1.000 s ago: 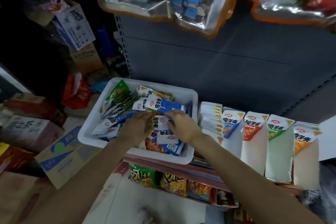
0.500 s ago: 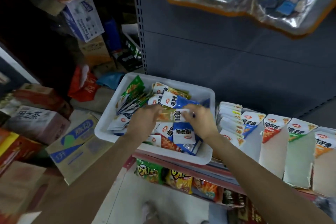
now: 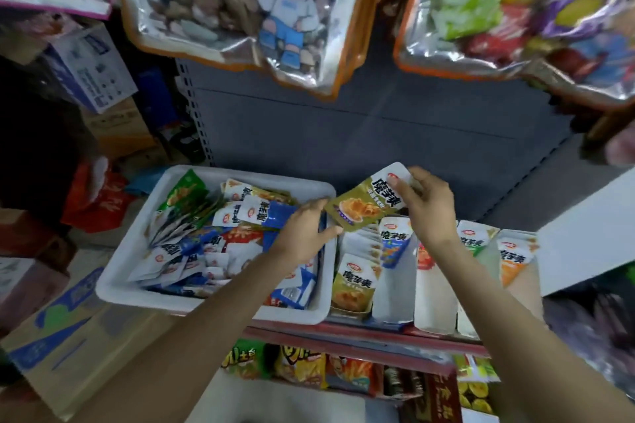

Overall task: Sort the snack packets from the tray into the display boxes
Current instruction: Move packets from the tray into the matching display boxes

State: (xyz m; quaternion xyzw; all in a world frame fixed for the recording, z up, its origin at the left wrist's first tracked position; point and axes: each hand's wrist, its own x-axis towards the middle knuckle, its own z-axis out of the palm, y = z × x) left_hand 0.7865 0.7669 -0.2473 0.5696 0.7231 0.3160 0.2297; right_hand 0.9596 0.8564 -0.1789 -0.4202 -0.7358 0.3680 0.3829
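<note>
Head view: a white tray (image 3: 120, 271) sits on a store shelf (image 3: 343, 328), heaped with snack packets (image 3: 213, 244) in blue, white, green and orange wrappers. Just right of the tray stands a row of display boxes (image 3: 395, 288); the nearest one holds olive-gold packets (image 3: 352, 285), and the boxes further right show blue, red, green and orange packets at their tops. The right hand (image 3: 427, 209) pinches the white top corner of an olive-gold packet (image 3: 366, 204) and holds it tilted in the air, above the tray's right rim and the first box. The left hand (image 3: 304, 233) is over the right side of the tray with its fingers loosely bent, the fingertips touching the lower left edge of that same packet; a firm grip cannot be told. Both forearms reach in from the bottom of the frame and cover part of the tray and boxes.

Large foil-edged bags (image 3: 240, 10) with a pink cartoon figure hang overhead and hide the top of the grey back panel (image 3: 343, 134). A lower shelf (image 3: 326, 367) carries yellow and orange chip bags. To the left, stacked cardboard cartons (image 3: 65, 336) and a red bag (image 3: 92, 203) crowd the floor; a white board (image 3: 591, 227) juts in at the right.
</note>
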